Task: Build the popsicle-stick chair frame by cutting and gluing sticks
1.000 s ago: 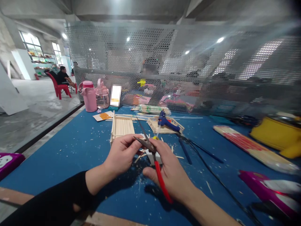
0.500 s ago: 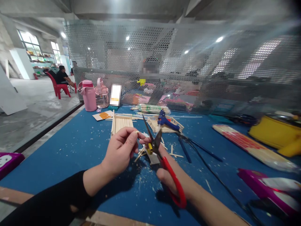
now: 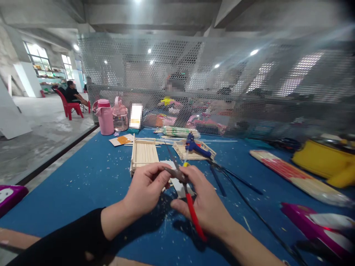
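My right hand (image 3: 208,197) holds scissors with red handles (image 3: 195,216), their dark blades parted and pointing up and left. One blade reaches the fingertips of my left hand (image 3: 146,190), which are pinched together. What they hold, if anything, is hidden. Just beyond my left hand lies a tray-like frame of thin wooden sticks (image 3: 145,154). A blue glue gun (image 3: 200,148) rests on a second stick frame (image 3: 179,149). Below the scissors is a pale card (image 3: 179,187), partly covered by my hands.
Packaged sticks (image 3: 296,177) lie at the right, near a yellow bag (image 3: 316,157) and a purple box (image 3: 310,225). A pink flask (image 3: 105,120) and a clear bottle (image 3: 120,120) stand at the back left, before a perforated metal screen (image 3: 124,74). A black cable (image 3: 249,201) crosses the right side.
The scissors have turned and moved so that a blade meets my left fingertips. Both hands sit slightly lower in view, and the left stick frame shows more fully.
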A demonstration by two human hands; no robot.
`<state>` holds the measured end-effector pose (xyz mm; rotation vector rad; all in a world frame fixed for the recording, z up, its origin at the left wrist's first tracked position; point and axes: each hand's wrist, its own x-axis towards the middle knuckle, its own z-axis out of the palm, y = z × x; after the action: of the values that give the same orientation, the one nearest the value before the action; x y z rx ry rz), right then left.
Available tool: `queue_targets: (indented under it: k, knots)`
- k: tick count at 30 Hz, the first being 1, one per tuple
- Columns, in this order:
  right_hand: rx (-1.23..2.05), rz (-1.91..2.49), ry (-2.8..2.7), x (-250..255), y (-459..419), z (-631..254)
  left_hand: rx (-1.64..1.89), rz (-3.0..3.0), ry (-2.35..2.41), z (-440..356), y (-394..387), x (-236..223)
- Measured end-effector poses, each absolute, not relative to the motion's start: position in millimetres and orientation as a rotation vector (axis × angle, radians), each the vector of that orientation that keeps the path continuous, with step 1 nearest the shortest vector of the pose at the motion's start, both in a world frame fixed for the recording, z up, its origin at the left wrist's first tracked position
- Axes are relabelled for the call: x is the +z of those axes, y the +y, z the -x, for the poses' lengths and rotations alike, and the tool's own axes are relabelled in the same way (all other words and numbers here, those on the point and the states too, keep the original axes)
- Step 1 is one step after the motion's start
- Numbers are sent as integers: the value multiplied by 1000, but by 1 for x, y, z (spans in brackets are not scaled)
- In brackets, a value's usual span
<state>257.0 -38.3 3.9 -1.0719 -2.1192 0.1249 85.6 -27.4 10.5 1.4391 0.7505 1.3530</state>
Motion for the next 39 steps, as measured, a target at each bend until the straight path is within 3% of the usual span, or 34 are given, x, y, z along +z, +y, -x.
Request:
queue_targets:
  k: [39]
  knots:
    - [417, 1032, -2078, 11, -47, -253, 1429, -1815, 676, -84, -28, 2]
